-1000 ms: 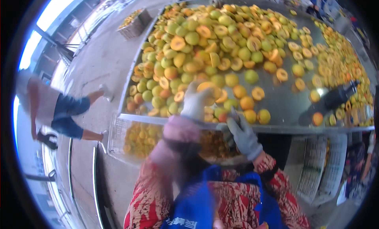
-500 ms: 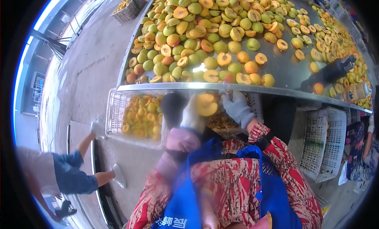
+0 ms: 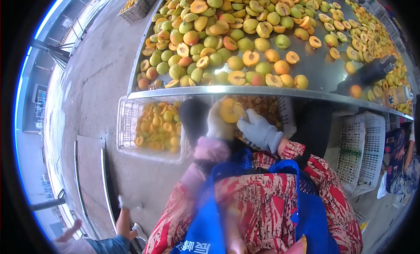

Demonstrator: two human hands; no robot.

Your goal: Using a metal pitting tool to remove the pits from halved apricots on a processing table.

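Just in front of the table edge, my left hand (image 3: 218,121), in a white glove, is closed around a halved yellow peach (image 3: 232,111), its orange cut side showing. My right hand (image 3: 260,132), in a pale grey glove, is closed on a small metal tool (image 3: 242,118) whose tip is at the peach half; most of the tool is hidden by the fingers. Beneath both hands stands a crate of peach pits and scraps (image 3: 262,106). Left of it, a white plastic crate (image 3: 124,130) contains peach halves (image 3: 158,122).
Whole and halved peaches (image 3: 205,35) cover much of the metal table (image 3: 302,72). A black cylindrical object (image 3: 365,74) and a jar (image 3: 396,97) lie at its right. White crates (image 3: 361,149) stand lower right. A person (image 3: 109,241) is at lower left; another (image 3: 400,162) sits far right.
My right hand has come down off the table edge, bringing the tool to the peach half. The left hand has tilted the peach slightly. The person at left has moved toward the lower edge.
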